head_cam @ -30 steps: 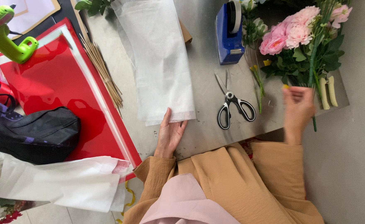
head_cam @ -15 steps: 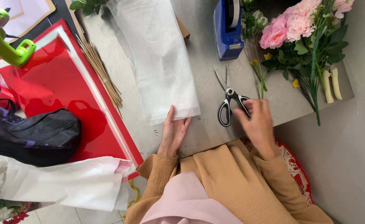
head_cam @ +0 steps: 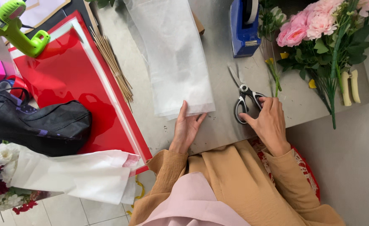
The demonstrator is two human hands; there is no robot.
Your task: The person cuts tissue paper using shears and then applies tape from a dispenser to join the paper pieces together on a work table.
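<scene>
My left hand (head_cam: 187,127) lies flat at the near edge of a folded sheet of white tissue paper (head_cam: 172,54), fingers pressing its lower border on the grey table (head_cam: 218,125). My right hand (head_cam: 268,121) rests with its fingertips on the black handles of a pair of scissors (head_cam: 244,97), whose blades point away from me. The fingers touch the handles but do not close round them.
Red wrapping sheets (head_cam: 67,79) and a bundle of thin sticks (head_cam: 113,62) lie to the left. A green glue gun (head_cam: 12,29), a black bag (head_cam: 37,121), a blue tape dispenser (head_cam: 244,27) and pink flowers with green stems (head_cam: 318,37) surround the table.
My right hand came from the flower stems at the right edge across to the scissors' handles. My left hand stayed on the tissue paper.
</scene>
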